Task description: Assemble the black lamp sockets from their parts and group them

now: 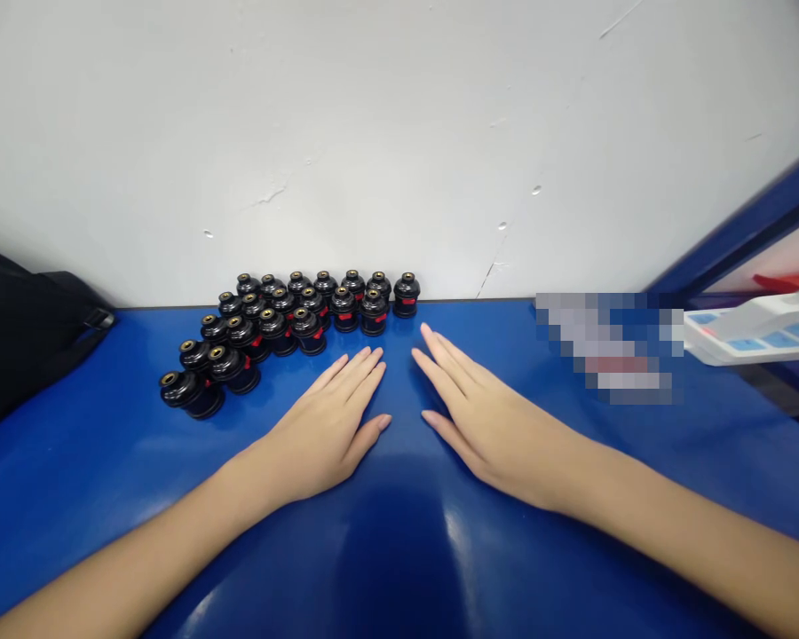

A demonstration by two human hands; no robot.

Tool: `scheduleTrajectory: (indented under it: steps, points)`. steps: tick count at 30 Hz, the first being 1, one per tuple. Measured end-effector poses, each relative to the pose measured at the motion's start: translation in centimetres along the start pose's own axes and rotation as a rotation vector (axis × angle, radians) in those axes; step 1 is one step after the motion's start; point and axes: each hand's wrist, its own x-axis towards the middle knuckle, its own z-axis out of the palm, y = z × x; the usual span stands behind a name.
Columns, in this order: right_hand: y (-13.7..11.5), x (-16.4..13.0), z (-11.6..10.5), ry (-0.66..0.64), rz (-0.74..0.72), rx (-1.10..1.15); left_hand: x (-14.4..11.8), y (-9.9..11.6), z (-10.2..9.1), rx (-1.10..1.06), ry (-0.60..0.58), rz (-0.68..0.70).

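1. Resting flat on the blue counter (573, 497), both hands lie palm down with fingers straight and held close together, clamped on nothing.
2. The left hand (326, 426) lies near the middle of the counter, its fingertips pointing toward the back edge and stopping just short of the nearest black sockets (286, 324).
3. The right hand (486, 417) lies just beside it, angled inward so the two index fingers nearly meet; a narrow strip of counter shows between them, and they do not touch.
4. The sockets stand upright in a tight cluster along the back edge, against the white wall (399, 133), each with a brass centre on top and a red mark on its side. The rows run from the middle of the back edge and trail off toward the left edge, where one socket (178, 389) stands closest to the front.
5. A black bag (19, 328) sits at the back left corner, well apart from both hands. A white tray (759, 333) with blue patches lies off the right edge.
6. Judging from the pose, no socket is in hand yet: this looks like a pause with both hands empty. Picking one up would call for the left hand to lift, open and close round a socket at the front of the cluster without knocking its neighbours.
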Motion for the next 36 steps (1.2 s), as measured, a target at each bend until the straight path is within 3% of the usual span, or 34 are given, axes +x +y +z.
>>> scheduleTrajectory:
  steps: [5,16,27,32,36]
  points:
    - [-0.7,-1.8,0.9,-0.07,0.05,0.026,-0.1,0.2,-0.2,0.005,-0.033,0.003]
    - [-0.6,-1.4,1.1,-0.116,0.068,0.006,-0.2,0.4,-0.6,0.033,-0.15,-0.009]
    - [1.0,0.1,0.6,-0.152,0.028,-0.043,-0.1,0.5,-0.9,0.03,-0.18,-0.03]
    - [2.6,3.3,-0.3,-0.013,0.133,-0.054,-0.1,0.4,-0.8,0.025,-0.183,-0.034]
    - [3.3,6.2,-0.3,0.114,0.094,-0.128,-0.1,0.4,-0.8,0.012,-0.168,-0.032]
